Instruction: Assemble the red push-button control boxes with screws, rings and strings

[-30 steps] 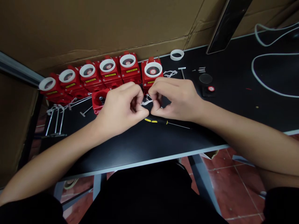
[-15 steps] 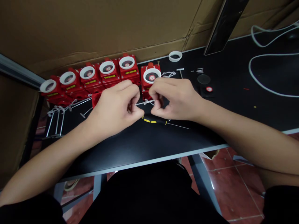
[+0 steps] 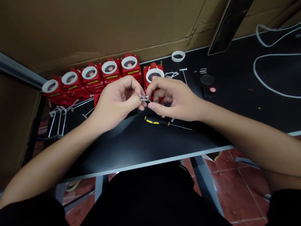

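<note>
My left hand (image 3: pixel 119 100) is closed, thumb and forefinger pinching a knotted white cord (image 3: pixel 144 98). Close against it, my right hand (image 3: pixel 175 97) curls its forefinger and thumb around the cord's other side. Just behind the hands stands a red box (image 3: pixel 153 69) with a white ring around its round window; my right hand hides its lower part. Below the fingers lies a black and yellow screwdriver (image 3: pixel 157 121), its blade pointing right. Another red part (image 3: pixel 96 99) is mostly hidden behind my left hand.
Several red boxes with white rings (image 3: pixel 89 72) line the back left. Metal T-shaped rods (image 3: pixel 60 121) with cord lie in front of them. A loose white ring (image 3: pixel 178 56), small screws (image 3: pixel 203 71) and a dark round disc (image 3: pixel 207 79) lie right of centre; a white cable (image 3: pixel 256 77) farther right.
The cord, stretched straight between two closed fists before, is now bunched in a small knot or loop. My hands have come together, and the right fingers have loosened and spread somewhat.
</note>
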Available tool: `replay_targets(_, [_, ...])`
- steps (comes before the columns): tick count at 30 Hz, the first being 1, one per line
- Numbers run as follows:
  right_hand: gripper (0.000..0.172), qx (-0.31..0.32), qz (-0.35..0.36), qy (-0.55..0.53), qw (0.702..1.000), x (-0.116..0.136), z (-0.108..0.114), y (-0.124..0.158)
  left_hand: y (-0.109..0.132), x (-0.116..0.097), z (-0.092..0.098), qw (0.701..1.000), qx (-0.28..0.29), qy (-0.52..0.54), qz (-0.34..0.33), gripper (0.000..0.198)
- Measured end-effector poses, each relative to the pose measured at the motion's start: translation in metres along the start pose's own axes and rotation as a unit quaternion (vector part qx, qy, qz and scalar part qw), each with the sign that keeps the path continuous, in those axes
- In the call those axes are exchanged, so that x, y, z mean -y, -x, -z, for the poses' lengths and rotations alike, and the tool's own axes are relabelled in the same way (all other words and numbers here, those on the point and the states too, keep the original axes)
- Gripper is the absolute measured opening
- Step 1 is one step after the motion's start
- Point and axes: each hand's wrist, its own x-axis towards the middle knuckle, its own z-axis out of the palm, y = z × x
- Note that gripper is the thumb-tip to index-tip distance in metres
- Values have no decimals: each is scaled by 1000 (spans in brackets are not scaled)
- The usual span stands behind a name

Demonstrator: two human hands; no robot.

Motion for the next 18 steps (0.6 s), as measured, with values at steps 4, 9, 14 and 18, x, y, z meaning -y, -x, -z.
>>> replay_targets(4, [17,-12,-60,-110,992,2,-4,-1,0,0,1,1000,6,4,3,12])
replay_targets(9, [23,-9,-91,-133,987,4,-1,-3,0,2,-1,999,9,44,22,15])
replay_targets(14, [23,-33,-80,-136,987,4,2,-6,0,4,-3,992,10,110,57,21])
replay_targets(18, [31,-72,-95,-160,980,3,4,-8,0,5,-3,993,12,105,61,18])
